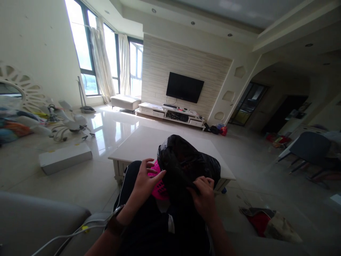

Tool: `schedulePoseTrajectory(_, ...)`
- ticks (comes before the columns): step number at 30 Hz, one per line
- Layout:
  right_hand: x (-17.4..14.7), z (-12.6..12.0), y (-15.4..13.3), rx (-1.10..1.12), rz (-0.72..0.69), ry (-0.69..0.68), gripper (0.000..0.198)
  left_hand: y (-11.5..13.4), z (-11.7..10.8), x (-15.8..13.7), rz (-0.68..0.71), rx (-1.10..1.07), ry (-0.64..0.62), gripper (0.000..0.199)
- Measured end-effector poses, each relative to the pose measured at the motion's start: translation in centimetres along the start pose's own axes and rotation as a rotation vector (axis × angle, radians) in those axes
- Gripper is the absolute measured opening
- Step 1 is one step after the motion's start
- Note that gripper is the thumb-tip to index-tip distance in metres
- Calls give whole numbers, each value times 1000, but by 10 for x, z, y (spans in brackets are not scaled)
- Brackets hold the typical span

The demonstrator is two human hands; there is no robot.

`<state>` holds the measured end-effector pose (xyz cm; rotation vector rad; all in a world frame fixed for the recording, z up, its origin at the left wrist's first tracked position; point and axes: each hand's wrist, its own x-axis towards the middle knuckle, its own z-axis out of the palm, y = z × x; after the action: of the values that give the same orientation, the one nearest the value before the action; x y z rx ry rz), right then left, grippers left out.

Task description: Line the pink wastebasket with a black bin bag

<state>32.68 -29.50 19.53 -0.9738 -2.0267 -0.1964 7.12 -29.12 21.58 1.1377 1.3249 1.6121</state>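
Plastic bunches under both my hands: a black bag [186, 163] sits on my lap, above my dark trousers [160, 227], and I have it from two sides so it cannot slump away while I work at it. My right hand [204, 197] is closed on a twisted fold of the bag's near side, fingers curled tight around the gathered film, which pulls the material taut toward me. My left hand [145, 183] is half open, fingers spread and bent, the fingertips pressing against the bag's left flank and against a pink slotted basket [158, 186] that pokes out beside it; I cannot tell whether that hand truly grips the basket or only steadies it. The basket seems partly tucked inside or under the bag, so only its left portion shows. Bag and basket rest on my thighs rather than on the white coffee table [149, 142], whose near edge lies just beyond my knees, probably because my lap keeps them close. A watch [115, 217] circles my left wrist, a white cable [66, 236] trails over the grey sofa arm [34, 220], and a red cloth [262, 220] lies on the floor to my right.
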Motion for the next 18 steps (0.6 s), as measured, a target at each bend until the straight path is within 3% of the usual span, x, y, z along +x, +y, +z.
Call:
schedulePoseTrajectory(5, 0, -13, 2, 20, -44, 77, 20, -4, 0, -1, -121, -257, -300, 35)
schedulePoseTrajectory(13, -1, -30, 12, 17, -79, 141, 21, 6, -8, -5, -365, -726, -333, 22)
schedulePoseTrajectory(18, -5, -34, 11, -3, -129, 148, 21, 11, -10, -7, -401, -644, -340, 34)
